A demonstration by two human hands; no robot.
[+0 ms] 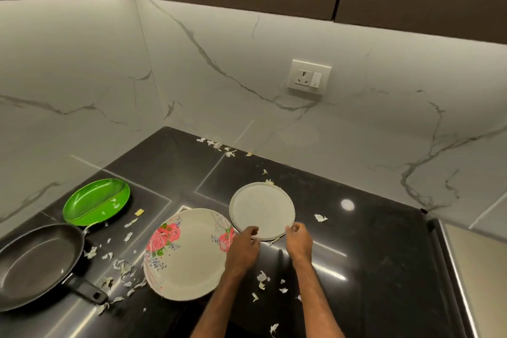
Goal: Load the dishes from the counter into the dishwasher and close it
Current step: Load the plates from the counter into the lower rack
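A plain white plate (262, 208) lies on the black counter (370, 250). My left hand (244, 247) grips its near left rim and my right hand (299, 239) pinches its near right rim. A larger floral plate (183, 255) with pink roses lies just left of it, partly under my left hand. Further left sit a green divided plate (96, 202) and a black frying pan (38, 263) with its handle toward me. The dishwasher is out of view.
Scraps of white peel (124, 269) litter the counter around the dishes. A marble backsplash with a wall socket (309, 76) rises behind. Dark cabinets hang overhead. A steel edge (455, 269) borders the counter at the right.
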